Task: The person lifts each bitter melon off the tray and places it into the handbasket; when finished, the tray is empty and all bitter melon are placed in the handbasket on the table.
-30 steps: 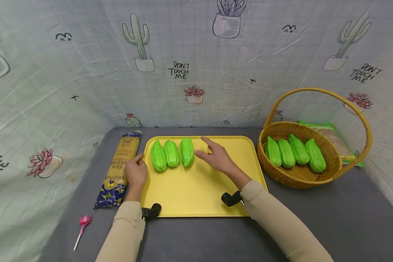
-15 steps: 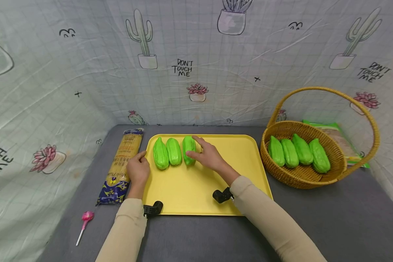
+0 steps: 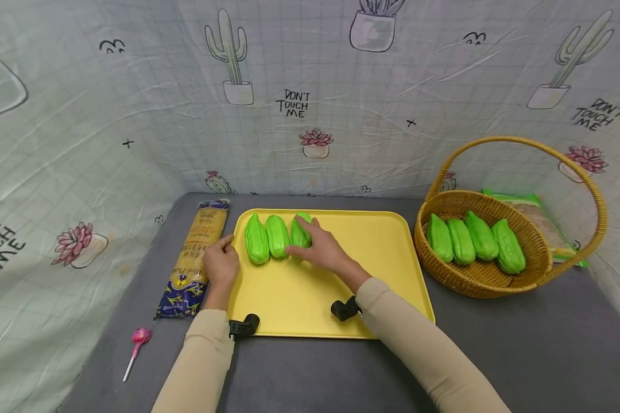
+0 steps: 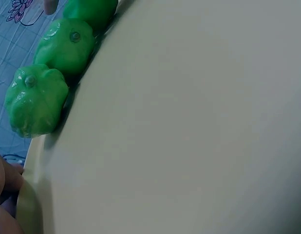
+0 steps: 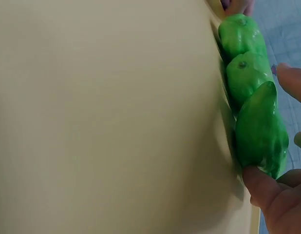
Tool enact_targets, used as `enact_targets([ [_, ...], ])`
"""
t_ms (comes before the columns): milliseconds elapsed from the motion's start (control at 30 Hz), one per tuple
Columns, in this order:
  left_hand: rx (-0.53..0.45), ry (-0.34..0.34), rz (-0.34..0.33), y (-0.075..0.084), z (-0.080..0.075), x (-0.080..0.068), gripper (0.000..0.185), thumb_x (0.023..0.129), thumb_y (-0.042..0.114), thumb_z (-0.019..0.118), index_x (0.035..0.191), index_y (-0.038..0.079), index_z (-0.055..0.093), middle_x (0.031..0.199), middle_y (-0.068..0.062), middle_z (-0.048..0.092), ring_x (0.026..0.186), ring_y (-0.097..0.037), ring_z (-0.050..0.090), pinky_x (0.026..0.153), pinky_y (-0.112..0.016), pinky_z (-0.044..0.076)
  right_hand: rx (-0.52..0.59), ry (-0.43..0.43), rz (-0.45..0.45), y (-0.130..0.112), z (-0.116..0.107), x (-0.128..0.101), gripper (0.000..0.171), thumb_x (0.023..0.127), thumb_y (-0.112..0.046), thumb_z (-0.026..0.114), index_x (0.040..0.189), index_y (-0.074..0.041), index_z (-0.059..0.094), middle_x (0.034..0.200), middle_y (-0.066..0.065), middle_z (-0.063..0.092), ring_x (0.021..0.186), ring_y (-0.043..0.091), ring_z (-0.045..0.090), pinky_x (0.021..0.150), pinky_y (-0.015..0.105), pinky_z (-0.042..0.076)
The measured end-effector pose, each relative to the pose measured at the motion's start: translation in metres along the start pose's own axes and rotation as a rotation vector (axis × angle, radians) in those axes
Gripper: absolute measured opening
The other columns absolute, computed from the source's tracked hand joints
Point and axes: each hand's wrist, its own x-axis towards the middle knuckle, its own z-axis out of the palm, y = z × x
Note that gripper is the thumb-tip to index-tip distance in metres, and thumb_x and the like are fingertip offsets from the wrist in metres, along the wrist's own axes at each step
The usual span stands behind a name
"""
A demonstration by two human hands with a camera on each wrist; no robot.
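Observation:
Three green papayas lie side by side at the upper left of the yellow tray (image 3: pixel 341 324): a left one (image 3: pixel 257 239), a middle one (image 3: pixel 276 236) and a right one (image 3: pixel 300 231). My right hand (image 3: pixel 317 244) holds the right papaya, thumb against its near end and fingers around its far side. In the right wrist view this papaya (image 5: pixel 261 129) tilts with its pointed tip up beside the other two. My left hand (image 3: pixel 222 264), fingers loosely bent, lies at the tray's left edge, fingertips right at the rim and nothing in it.
A tall-handled wicker basket (image 3: pixel 465 284) with several green papayas stands right of the tray, a green-edged packet (image 3: pixel 539 221) behind it. Left of the tray lie a pasta pack (image 3: pixel 201 235) and a pink lollipop (image 3: pixel 139 338). A printed cloth (image 3: pixel 310 74) hangs behind.
My right hand has moved left from beside the right papaya onto it, and that papaya has tilted slightly. The left hand stays at the tray's edge. The whole view has shifted a little.

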Motion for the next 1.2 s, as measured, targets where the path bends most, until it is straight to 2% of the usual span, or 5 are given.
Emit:
enact_targets([
  [200,0.01,0.0,0.0,-0.0015,-0.0004,0.0012,0.038,0.105,0.008,0.042,0.132,0.002,0.069,0.135,-0.022,0.066,0.128,-0.042,0.06,0.105,-0.052,0.051,-0.058,-0.01,0.014,-0.001,0.0043,-0.0001,0.087,0.092,-0.047,0.073,0.163,-0.025,0.029,0.169,0.028,0.005,0.139,0.048,0.05,0.11,0.053,0.046],
  [533,0.013,0.008,0.004,-0.0007,0.0007,0.0017,0.038,0.106,0.008,0.042,0.132,0.002,0.068,0.135,-0.023,0.066,0.128,-0.043,0.059,0.106,-0.052,0.05,-0.05,0.016,0.0,0.0019,0.0064,0.0009,0.088,0.092,-0.045,0.074,0.163,-0.017,0.03,0.168,0.028,0.009,0.138,0.045,0.051,0.114,0.05,0.045],
  [700,0.011,0.002,-0.003,-0.0007,0.0005,0.0003,0.038,0.106,0.008,0.042,0.132,0.002,0.068,0.135,-0.022,0.066,0.126,-0.042,0.061,0.098,-0.048,0.052,-0.043,0.024,0.006,0.002,0.0084,0.0003,0.088,0.092,-0.044,0.075,0.162,-0.016,0.03,0.169,0.028,0.008,0.133,0.045,0.055,0.112,0.049,0.046],
  [1033,0.008,0.002,-0.004,-0.0005,0.0007,-0.0009,0.037,0.106,0.008,0.043,0.132,0.002,0.068,0.135,-0.023,0.066,0.123,-0.042,0.063,0.092,-0.046,0.052,-0.02,0.042,0.01,0.0015,0.0074,-0.0023,0.088,0.09,-0.042,0.076,0.161,-0.014,0.032,0.167,0.029,0.014,0.151,0.044,0.03,0.118,0.05,0.041],
  [1200,-0.005,0.008,-0.002,0.0001,0.0,-0.0015,0.037,0.106,0.007,0.043,0.132,0.002,0.068,0.134,-0.022,0.066,0.125,-0.041,0.062,0.098,-0.049,0.053,-0.017,0.051,0.011,0.0026,0.0065,-0.0038,0.087,0.091,-0.043,0.076,0.16,-0.014,0.033,0.167,0.028,0.017,0.149,0.044,0.035,0.112,0.048,0.046],
])
